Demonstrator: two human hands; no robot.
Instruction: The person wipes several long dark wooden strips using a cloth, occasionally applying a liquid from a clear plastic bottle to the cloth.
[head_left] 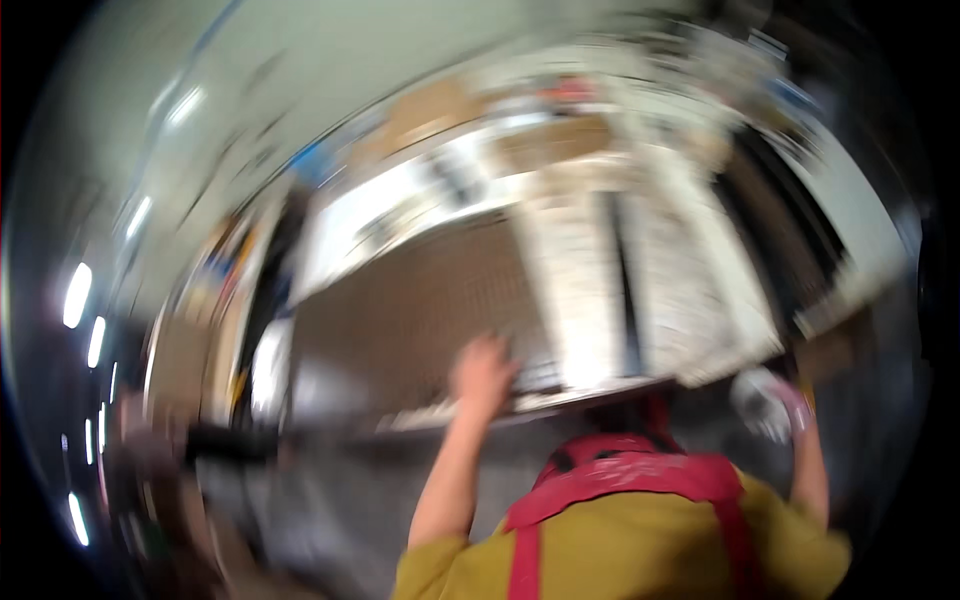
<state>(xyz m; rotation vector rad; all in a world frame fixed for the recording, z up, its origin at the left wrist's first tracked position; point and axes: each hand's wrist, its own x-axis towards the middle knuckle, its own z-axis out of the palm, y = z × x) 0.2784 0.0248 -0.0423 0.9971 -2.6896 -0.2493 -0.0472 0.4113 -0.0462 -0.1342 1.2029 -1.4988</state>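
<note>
The whole picture is smeared by motion. My bare left hand (485, 375) is at the front edge of a large brown panel (410, 315) on the workbench. Blur hides its fingers, so I cannot tell whether it holds anything. Off the bench's front edge, to the right, hangs my right hand (765, 405) in a whitish glove. Its fingers are also too blurred to read. Between the two hands, a dark narrow strip (625, 290) runs front to back across the pale bench top (685, 290).
Cardboard pieces (430, 110) and other blurred items line the bench's far side. A dark long piece (780, 220) lies at the right. Shelving or a rack (205, 340) stands at the left, with another person's dark sleeve (235, 442) near it.
</note>
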